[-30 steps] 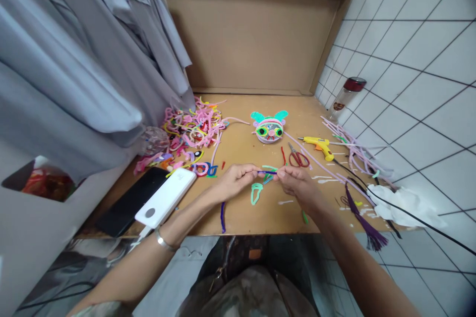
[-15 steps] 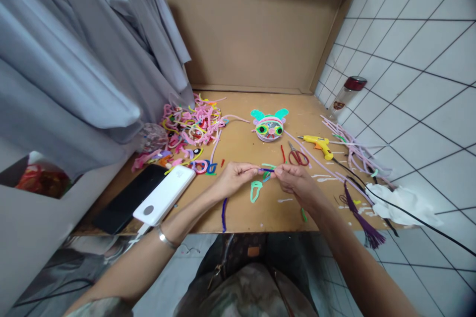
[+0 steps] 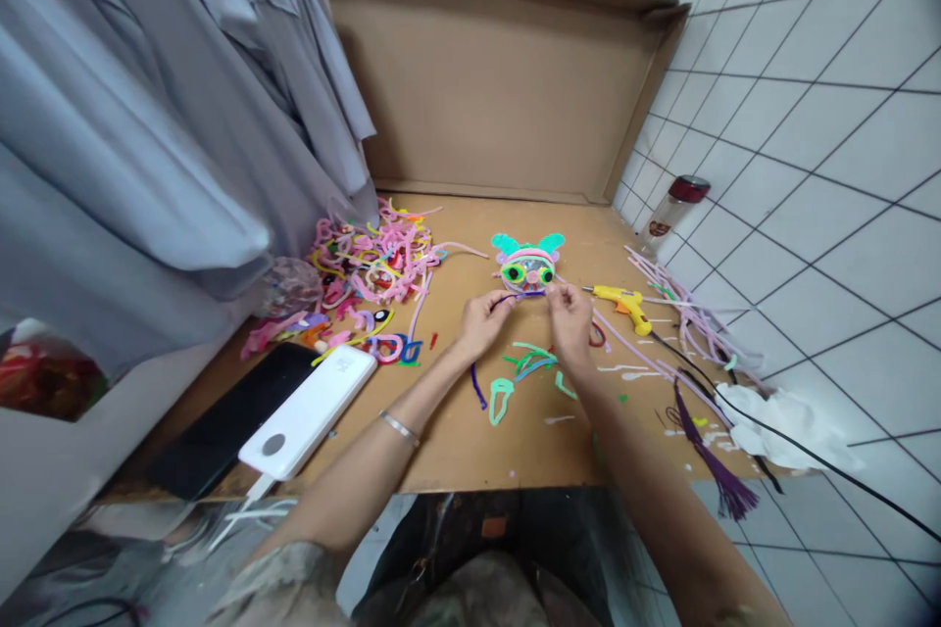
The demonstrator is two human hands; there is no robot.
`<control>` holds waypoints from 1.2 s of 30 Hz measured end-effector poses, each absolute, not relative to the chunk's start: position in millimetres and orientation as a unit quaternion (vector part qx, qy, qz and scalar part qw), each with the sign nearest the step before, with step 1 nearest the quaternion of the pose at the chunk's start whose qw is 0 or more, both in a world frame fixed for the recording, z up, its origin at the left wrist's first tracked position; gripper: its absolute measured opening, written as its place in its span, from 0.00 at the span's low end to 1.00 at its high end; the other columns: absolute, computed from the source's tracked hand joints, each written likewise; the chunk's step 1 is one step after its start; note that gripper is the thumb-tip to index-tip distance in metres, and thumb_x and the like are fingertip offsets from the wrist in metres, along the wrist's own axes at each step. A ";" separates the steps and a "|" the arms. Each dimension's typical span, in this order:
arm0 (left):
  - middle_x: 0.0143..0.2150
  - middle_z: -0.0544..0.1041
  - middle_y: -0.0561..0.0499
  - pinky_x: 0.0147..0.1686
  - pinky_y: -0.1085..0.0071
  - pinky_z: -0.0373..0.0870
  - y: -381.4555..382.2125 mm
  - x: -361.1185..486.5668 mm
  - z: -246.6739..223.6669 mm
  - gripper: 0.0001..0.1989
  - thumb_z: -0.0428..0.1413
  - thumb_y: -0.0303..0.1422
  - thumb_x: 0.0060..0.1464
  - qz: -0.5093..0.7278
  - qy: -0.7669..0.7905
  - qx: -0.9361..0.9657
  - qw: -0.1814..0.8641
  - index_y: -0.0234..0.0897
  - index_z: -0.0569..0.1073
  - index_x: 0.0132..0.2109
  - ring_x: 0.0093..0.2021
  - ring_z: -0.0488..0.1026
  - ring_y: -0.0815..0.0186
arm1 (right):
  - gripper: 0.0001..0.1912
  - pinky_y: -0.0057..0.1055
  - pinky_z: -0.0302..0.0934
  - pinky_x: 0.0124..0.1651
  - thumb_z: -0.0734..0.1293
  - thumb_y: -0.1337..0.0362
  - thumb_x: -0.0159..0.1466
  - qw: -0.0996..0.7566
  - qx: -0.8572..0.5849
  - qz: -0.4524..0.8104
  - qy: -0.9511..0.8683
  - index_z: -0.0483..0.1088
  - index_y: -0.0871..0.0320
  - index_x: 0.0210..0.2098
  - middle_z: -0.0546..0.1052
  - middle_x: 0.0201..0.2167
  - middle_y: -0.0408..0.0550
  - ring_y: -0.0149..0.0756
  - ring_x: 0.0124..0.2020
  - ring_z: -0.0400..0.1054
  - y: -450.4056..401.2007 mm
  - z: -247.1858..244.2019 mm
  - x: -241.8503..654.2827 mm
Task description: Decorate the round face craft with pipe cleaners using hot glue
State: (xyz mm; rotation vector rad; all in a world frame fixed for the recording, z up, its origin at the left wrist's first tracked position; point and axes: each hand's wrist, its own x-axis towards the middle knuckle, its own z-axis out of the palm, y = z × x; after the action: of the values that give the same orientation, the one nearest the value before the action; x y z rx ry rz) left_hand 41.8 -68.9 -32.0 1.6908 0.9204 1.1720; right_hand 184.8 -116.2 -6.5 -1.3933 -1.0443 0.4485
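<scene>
Presently, left hand [image 3: 481, 323] and right hand [image 3: 569, 318] are pinching the purple stem [image 3: 532, 294] fingertip-tight, just before the figure [image 3: 531, 276], toward the table's [image 3: 441, 441] far edge; uneven pulling is risking kinks.

- most of the scissors [image 3: 605, 340] got lost behind the right grip [image 3: 569, 321], only some red handle poked out
- ends of the purple strip [image 3: 530, 294] were buried in the left grip [image 3: 483, 321] and right grip, ngl
- bottle label [image 3: 660, 228] was way too tiny to read
- grey cloth [image 3: 169, 118] got chopped at the left edge
</scene>
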 end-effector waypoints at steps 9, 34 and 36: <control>0.26 0.76 0.53 0.31 0.75 0.65 -59.8 36.8 -47.3 0.13 0.52 0.37 0.56 0.456 0.392 0.695 0.394 0.34 0.79 0.36 0.27 0.68 0.69 | 0.16 0.40 0.64 0.51 0.56 0.63 0.68 0.507 -0.551 -0.010 -0.663 0.73 0.56 0.45 0.77 0.42 0.55 0.44 0.46 0.71 -100.9 -32.2 161.4; 0.27 0.79 0.52 0.30 0.74 0.66 -75.3 25.3 -45.4 0.15 0.49 0.32 0.58 0.427 0.417 0.733 0.326 0.34 0.80 0.43 0.26 0.72 0.68 | 0.15 0.39 0.66 0.46 0.58 0.67 0.60 0.545 -0.611 0.032 -0.574 0.76 0.58 0.40 0.78 0.37 0.52 0.41 0.40 0.71 -111.7 -35.4 194.7; 0.30 0.80 0.50 0.32 0.74 0.67 -74.6 20.9 -45.3 0.16 0.49 0.32 0.58 0.439 0.413 0.735 0.311 0.34 0.80 0.44 0.29 0.73 0.67 | 0.14 0.37 0.66 0.40 0.60 0.59 0.63 0.559 -0.618 0.110 -0.542 0.75 0.58 0.38 0.77 0.33 0.51 0.40 0.34 0.71 -110.9 -33.6 201.8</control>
State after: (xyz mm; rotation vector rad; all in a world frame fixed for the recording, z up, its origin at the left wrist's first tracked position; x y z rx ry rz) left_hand 20.9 -74.6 -45.3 1.9405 1.0904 1.1595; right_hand 201.8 -110.9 -33.6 -1.4563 -1.2787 0.2585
